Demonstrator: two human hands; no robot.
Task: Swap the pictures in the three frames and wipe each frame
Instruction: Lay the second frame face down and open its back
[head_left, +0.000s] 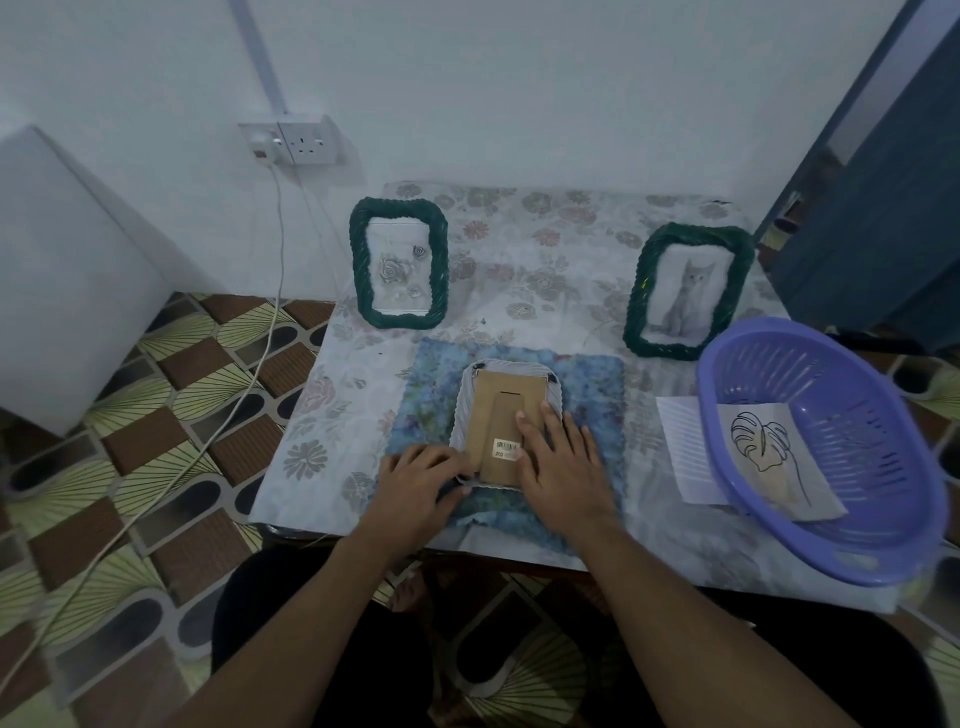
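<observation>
White wall (519, 78) behind floral table (545, 249); left grip (423, 480) pinches frame (493, 410), right grip (561, 460) spread flat.

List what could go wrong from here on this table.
1. The purple basket seems to jut past the right edge of the table; an elbow nudge could tip it, leaf picture included.
2. The right hand presses flat on the face-down white frame while the left hand grips its corner; hard pressure might strain its front.
</observation>
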